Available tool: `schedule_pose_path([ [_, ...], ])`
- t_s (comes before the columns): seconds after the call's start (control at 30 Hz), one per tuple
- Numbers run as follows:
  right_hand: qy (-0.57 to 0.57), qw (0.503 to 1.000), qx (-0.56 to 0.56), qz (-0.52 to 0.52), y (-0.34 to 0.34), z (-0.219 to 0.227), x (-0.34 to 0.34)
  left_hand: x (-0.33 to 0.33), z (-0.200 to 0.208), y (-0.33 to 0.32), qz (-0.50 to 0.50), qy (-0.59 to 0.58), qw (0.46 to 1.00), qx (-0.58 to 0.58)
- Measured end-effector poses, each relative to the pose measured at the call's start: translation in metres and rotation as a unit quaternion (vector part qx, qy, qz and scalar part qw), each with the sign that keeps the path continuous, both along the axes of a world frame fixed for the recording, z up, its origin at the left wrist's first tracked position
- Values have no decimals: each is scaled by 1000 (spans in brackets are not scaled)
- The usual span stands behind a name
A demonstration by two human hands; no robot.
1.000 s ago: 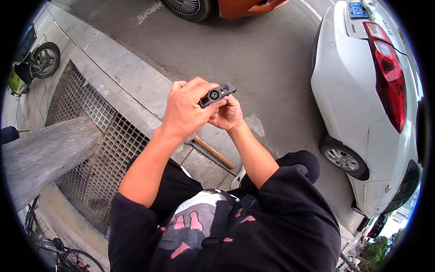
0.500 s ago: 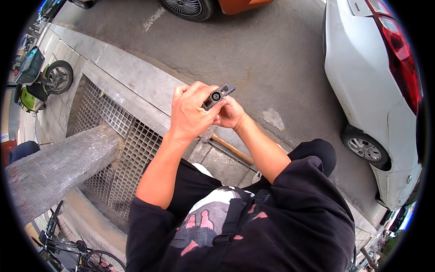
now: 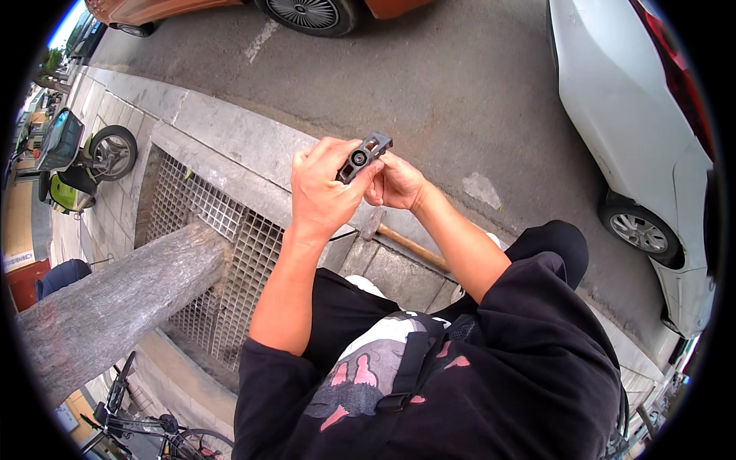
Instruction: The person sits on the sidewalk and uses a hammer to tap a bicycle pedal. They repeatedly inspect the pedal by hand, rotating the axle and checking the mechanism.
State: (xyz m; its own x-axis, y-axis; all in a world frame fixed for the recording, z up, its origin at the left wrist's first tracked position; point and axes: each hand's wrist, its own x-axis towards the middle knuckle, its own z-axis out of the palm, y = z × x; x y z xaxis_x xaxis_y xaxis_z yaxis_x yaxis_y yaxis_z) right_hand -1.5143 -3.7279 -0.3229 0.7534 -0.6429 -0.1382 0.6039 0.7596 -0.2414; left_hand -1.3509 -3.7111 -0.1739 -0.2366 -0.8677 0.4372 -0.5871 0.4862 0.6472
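My left hand (image 3: 323,182) is closed around a dark grey bicycle pedal (image 3: 363,157), its thumb along the near side. A round hub with a dark hole shows in the middle of the pedal's frame. Close against it, my right hand (image 3: 400,182) has its fingers curled in beside the left thumb. What those fingers pinch, if anything, is hidden. Below the hands, a hammer with a wooden handle (image 3: 414,248) lies on the paving between my feet, its head partly in view.
A tree trunk (image 3: 130,295) rises at the left from a metal grate (image 3: 257,245). The kerb (image 3: 222,126) runs diagonally past my hands. A white car (image 3: 621,115) stands on the right, an orange car (image 3: 399,4) beyond. A bicycle (image 3: 146,425) and a scooter (image 3: 73,165) are at the left.
The view has shifted, so the surroundings sit further right and lower. The pedal is tilted a little differently in my left hand, showing more of its broad face.
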Motion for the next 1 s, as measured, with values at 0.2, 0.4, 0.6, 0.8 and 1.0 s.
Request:
schedule_pose_path([
  [0.2, -36, 999, 21, 32, 1, -14, 4, 3, -3, 0, -9, -23, 1000, -2],
  [0.4, -114, 993, 6, -5, 3, -18, 6, 5, -2, 3, 6, -44, 999, 25],
  [0.6, -121, 992, 21, -25, 3, -21, 10, 4, -1, 4, 17, -64, 998, 24],
  [0.8, -84, 992, 65, -63, 4, -23, 13, 4, -4, 4, 17, -69, 997, 28],
  [1.0, -79, 992, 32, -88, 5, -9, 15, 4, -1, 5, 24, -64, 997, 38],
])
